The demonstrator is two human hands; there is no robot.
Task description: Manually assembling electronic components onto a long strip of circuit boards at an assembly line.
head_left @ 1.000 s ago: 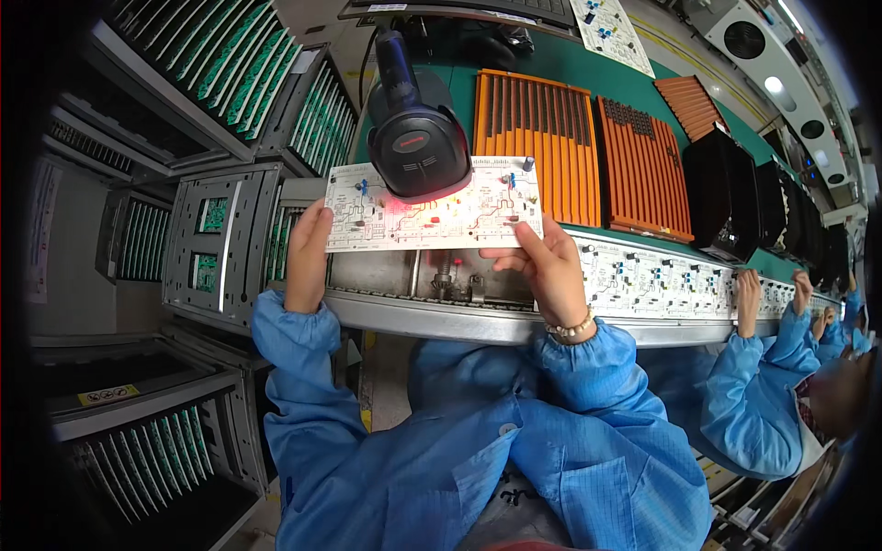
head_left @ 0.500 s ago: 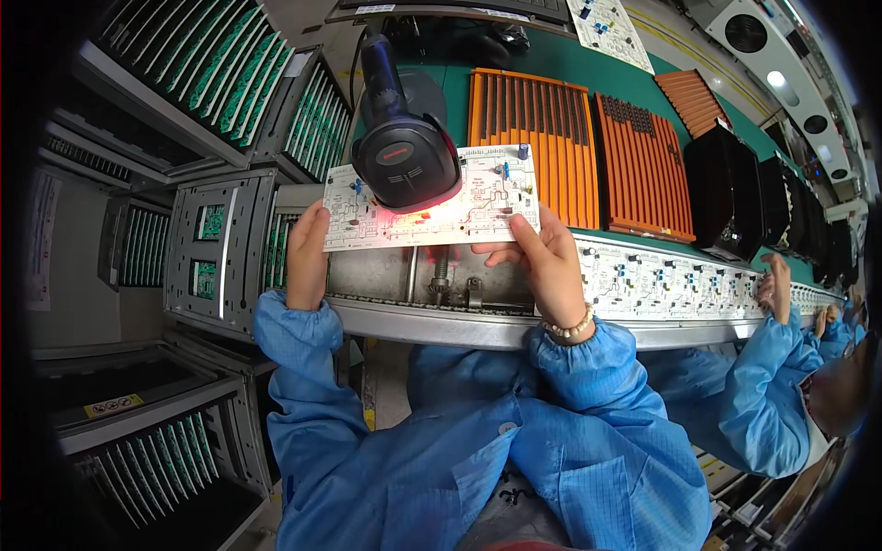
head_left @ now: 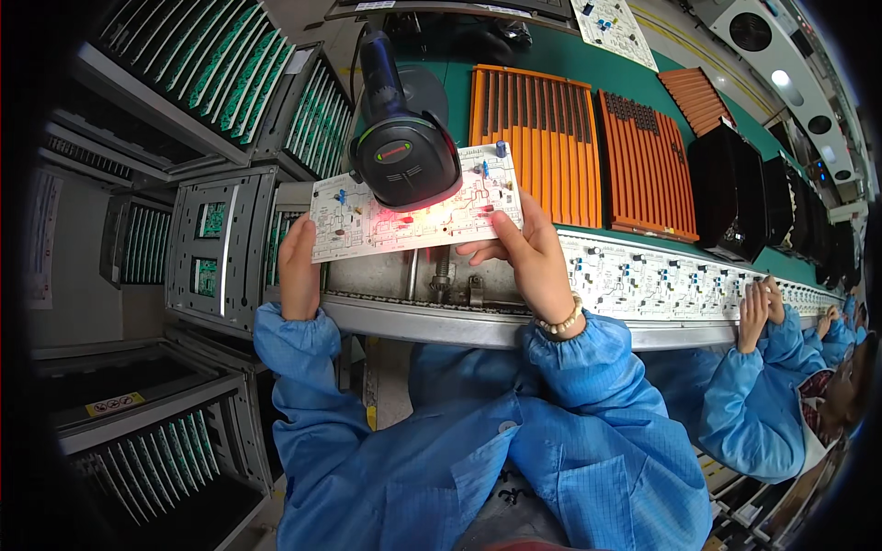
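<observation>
Hands: left (head_left: 299, 271), right (head_left: 528, 262), hold one circuit board (head_left: 386, 225); one scanner (head_left: 404, 161) above.

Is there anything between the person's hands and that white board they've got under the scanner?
No. The left hand and right hand hold the board directly by its two ends. The scanner hangs over its middle, clear of both hands.

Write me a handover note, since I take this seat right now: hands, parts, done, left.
Left hand grips the left end of the white printed circuit board; right hand holds its right end.
Board sits under the black handheld scanner on its stand, red light on its middle.
Done: board lifted above the grey metal conveyor rail.
Left: setting it down; more boards lie to the right.
</observation>
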